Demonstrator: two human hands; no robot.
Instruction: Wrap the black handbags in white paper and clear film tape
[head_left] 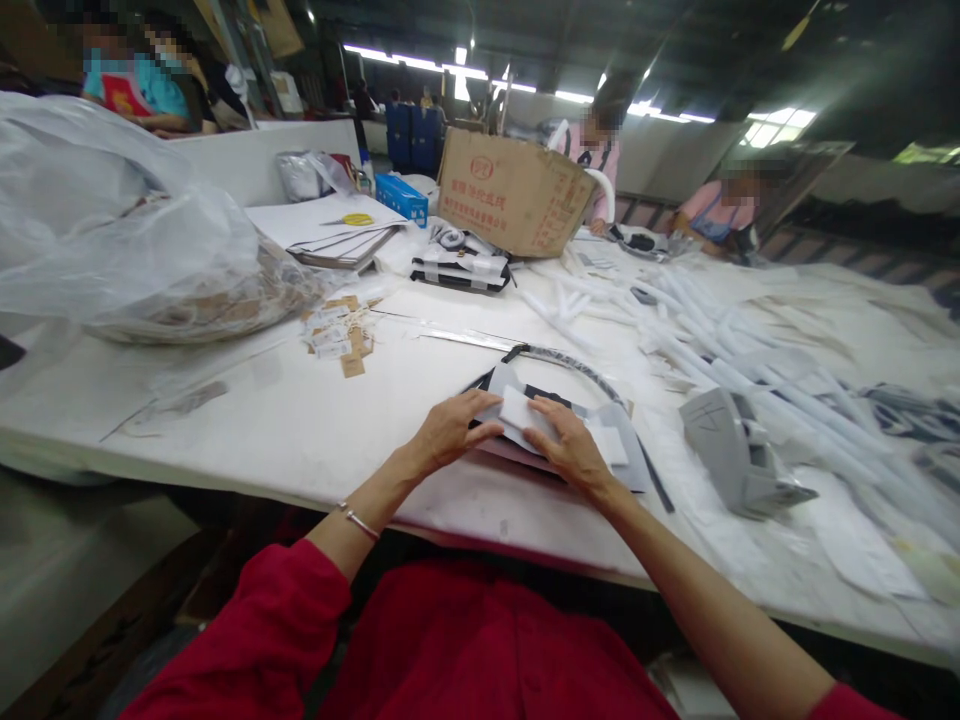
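Note:
A small white folded sheet (517, 408) lies over a flat black-and-grey bag (628, 468) at the table's near edge. The thumb and fingers of my left hand (456, 428) close on its left end. From the right, my right hand (568, 442) grips the same sheet, fingers over its top. A second white piece (611, 446) shows beside my right hand. Beyond my hands, the bag's dark handle (581, 368), wrapped in clear film, arches across the tabletop. My hands hide part of the bag.
Brown and white tags (349, 340) lie left of the bag, near a large plastic sack (150, 240). Yellow scissors (356, 219) rest on a board stack. A carton (510, 195) stands behind. On the right are a grey tape dispenser (724, 450) and white tubes (712, 340). Other people work beyond.

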